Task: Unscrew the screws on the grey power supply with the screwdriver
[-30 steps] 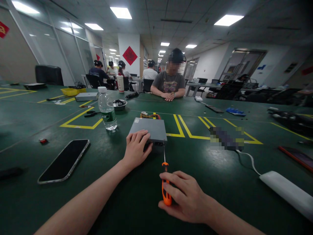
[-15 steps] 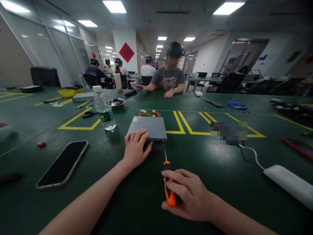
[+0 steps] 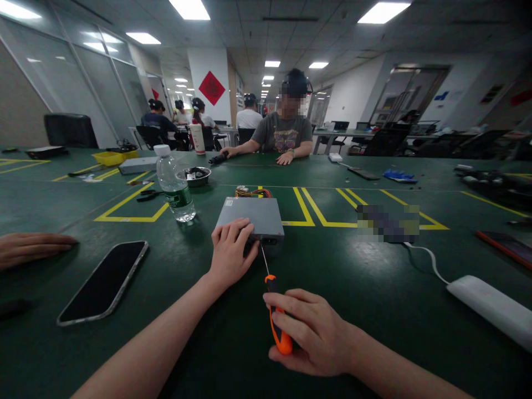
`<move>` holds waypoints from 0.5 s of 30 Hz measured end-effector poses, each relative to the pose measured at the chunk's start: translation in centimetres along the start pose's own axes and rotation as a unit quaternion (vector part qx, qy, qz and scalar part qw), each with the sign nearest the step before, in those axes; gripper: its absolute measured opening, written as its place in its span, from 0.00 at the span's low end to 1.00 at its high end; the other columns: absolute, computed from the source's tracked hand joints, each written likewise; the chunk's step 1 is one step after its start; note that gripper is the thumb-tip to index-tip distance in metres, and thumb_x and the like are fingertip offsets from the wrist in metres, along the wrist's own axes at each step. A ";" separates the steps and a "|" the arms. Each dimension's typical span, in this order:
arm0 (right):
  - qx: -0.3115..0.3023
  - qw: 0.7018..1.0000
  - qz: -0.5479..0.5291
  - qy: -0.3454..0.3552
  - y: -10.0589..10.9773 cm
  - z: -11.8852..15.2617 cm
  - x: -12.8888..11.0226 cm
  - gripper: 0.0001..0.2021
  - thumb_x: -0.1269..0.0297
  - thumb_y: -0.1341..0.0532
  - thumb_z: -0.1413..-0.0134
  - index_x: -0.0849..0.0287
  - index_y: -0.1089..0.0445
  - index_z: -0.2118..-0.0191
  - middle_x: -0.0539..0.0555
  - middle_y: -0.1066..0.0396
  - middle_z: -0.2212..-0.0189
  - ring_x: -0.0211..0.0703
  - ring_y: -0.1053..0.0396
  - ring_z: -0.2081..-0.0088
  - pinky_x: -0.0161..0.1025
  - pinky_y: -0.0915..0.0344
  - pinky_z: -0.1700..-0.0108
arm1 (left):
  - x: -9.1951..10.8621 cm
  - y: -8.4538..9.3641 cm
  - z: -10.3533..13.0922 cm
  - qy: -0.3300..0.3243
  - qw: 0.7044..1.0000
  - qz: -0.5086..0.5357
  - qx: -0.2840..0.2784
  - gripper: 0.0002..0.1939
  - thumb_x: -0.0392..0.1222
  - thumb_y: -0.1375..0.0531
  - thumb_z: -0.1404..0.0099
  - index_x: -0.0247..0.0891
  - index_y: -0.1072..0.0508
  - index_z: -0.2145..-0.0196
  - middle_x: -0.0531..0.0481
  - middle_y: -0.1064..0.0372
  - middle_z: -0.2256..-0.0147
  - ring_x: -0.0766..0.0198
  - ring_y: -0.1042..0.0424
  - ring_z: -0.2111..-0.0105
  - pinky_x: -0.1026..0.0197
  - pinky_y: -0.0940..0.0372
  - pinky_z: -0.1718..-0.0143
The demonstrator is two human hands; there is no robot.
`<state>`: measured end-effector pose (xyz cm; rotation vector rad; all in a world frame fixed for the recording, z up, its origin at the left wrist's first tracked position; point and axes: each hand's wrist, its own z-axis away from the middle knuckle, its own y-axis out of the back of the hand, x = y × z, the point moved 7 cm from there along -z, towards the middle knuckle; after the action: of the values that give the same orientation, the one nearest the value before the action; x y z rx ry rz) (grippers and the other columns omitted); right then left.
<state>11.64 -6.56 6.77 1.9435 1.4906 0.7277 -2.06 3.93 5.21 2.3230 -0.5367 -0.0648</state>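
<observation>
A grey metal power supply unit lies on the green table in front of me, its near side with a socket towards me. My left hand grips its near left corner, fingers over the top and thumb at the front side. In my right hand is a screwdriver with an orange and black handle, held between fingers and thumb. Its thin shaft points away from me, the tip at the unit's near side, left of the socket. Whether the tip sits on a screw I cannot tell. Coloured cables come out behind the unit.
A water bottle stands left of the unit, near a metal bowl. A phone lies at left, with another person's hand beyond it. At right are a white power strip and cable. Across the table sits a person.
The screwdriver tip has moved left along the unit's near side. Another person's hand has come in at left, where a small red item lay. The person opposite now touches a black object.
</observation>
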 end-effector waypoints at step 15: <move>0.031 0.998 0.061 0.002 0.5 -0.9 -0.2 0.11 0.62 0.53 0.35 0.65 0.39 0.61 0.64 0.27 0.65 0.42 0.28 0.60 0.37 0.32 0.62 | 0.1 0.1 0.0 -0.006 1.000 -0.013 0.005 0.14 0.42 0.45 0.38 0.41 0.36 0.54 0.44 0.35 0.50 0.54 0.38 0.49 0.49 0.49 0.52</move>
<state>11.30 -6.72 7.72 2.0958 1.4233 0.7456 -2.01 3.86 5.25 2.3414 -0.5132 -0.0896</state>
